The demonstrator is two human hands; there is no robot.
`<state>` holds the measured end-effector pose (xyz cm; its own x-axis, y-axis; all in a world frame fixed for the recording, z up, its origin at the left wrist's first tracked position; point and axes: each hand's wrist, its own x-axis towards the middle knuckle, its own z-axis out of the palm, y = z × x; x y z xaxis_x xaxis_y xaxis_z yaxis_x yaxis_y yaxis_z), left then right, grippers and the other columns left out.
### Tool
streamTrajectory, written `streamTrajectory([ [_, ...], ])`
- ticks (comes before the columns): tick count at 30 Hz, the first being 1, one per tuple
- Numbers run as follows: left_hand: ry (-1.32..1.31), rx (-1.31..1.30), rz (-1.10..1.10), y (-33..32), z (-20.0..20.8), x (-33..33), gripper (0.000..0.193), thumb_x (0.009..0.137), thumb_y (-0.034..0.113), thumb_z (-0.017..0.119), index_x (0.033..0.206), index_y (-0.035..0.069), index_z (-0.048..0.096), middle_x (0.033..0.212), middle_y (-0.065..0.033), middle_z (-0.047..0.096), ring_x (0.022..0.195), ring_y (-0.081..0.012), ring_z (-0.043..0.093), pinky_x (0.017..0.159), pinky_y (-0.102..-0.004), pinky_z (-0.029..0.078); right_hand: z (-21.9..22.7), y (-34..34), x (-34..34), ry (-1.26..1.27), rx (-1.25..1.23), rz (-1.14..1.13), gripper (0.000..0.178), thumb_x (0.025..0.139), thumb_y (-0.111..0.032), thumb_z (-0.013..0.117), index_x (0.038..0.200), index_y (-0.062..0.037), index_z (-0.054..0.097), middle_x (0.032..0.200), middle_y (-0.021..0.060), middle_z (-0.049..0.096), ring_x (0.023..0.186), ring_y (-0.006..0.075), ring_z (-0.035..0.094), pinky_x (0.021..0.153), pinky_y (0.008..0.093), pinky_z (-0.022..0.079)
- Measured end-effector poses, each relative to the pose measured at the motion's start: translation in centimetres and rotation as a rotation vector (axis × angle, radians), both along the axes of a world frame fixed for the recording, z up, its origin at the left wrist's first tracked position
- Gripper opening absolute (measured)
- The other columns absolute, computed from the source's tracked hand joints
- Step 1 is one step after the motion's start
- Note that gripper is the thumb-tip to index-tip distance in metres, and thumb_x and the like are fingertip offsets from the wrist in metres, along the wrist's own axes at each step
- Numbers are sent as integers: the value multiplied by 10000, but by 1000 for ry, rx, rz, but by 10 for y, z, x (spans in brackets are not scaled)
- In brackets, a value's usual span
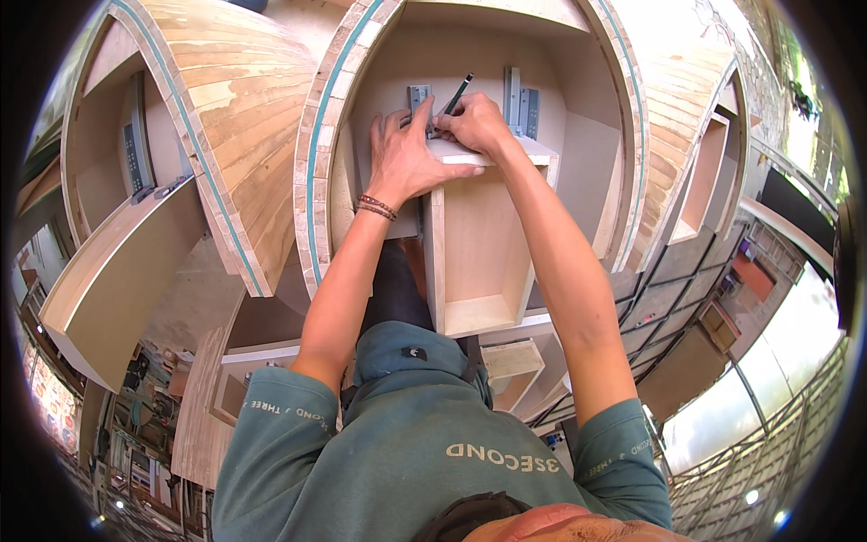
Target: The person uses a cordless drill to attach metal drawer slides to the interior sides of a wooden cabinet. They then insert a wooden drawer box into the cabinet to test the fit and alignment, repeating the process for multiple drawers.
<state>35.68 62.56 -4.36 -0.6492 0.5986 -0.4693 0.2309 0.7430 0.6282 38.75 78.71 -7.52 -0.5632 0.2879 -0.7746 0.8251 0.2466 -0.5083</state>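
Note:
A dark pencil is pinched in my right hand, its lower end hidden by the fingers at the drawer's far left corner. My left hand lies there with fingers spread and thumb stretched along the top edge of the pale wooden drawer. Just beyond those fingers, a metal drawer slide is partly covered by them. A second pair of metal slides rises behind my right hand. The drawer sits tilted inside a rounded wooden cabinet edged with pale blocks and a teal line.
On the left stands a similar curved cabinet with a large drawer pulled out. Another curved cabinet is at the right, with a drawer in its opening. Below are a smaller drawer and a wooden panel.

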Motion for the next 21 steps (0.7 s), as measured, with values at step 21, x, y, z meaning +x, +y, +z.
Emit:
streamTrajectory([
  [21,150,183,361,-13,13,39,999,726,478,863,1486,13,409,1294,-246,549,1224,-404,543,1031,-470,465,93,23,219,156,749,-352,545,828,-448,793,947,18,538,834,191,600,752,330,584,724,440,487],
])
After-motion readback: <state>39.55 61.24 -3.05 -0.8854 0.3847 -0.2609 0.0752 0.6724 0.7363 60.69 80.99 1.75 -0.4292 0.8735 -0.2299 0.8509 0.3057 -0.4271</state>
